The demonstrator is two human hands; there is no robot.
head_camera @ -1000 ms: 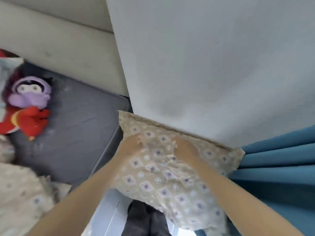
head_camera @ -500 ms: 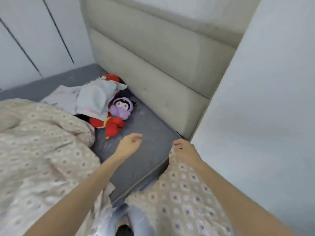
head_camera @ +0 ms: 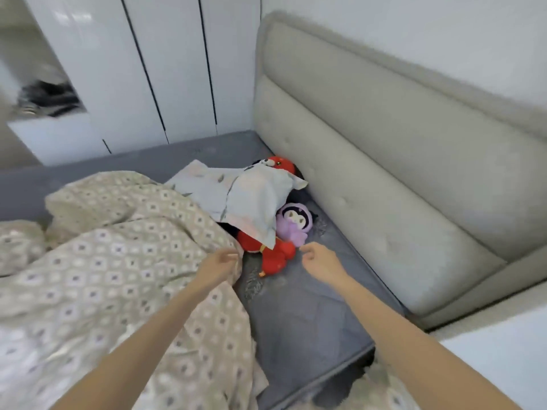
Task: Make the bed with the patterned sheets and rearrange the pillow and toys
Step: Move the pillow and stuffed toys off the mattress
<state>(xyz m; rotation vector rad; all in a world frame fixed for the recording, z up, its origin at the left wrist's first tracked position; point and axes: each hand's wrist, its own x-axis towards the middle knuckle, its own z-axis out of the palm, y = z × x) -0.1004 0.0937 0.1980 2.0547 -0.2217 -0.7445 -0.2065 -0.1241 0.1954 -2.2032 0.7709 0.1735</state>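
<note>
A beige patterned sheet (head_camera: pixel 118 276) lies crumpled over the left half of the grey mattress (head_camera: pixel 299 318). My left hand (head_camera: pixel 220 261) rests at the sheet's right edge, with its fingers curled onto the fabric. My right hand (head_camera: pixel 319 258) hovers over the bare mattress, fingers curled in and holding nothing, just right of a red plush toy (head_camera: pixel 276 255). A purple plush toy (head_camera: pixel 296 223) sits behind it. A pale pillow (head_camera: pixel 251 199) lies over the toys, and a second red toy's head (head_camera: pixel 276 162) pokes out by the headboard.
A padded grey headboard (head_camera: pixel 370 173) runs along the right side of the bed. White wardrobe doors (head_camera: pixel 148 69) stand beyond the far side. Another patterned piece of bedding (head_camera: pixel 381 392) lies low at the bottom right, beside the mattress corner and a white wall (head_camera: pixel 503 350).
The view swung left from the wall and the patterned pillow to the bed. Both hands let go of that pillow and reached forward, the left to the sheet's edge, the right beside the red toy.
</note>
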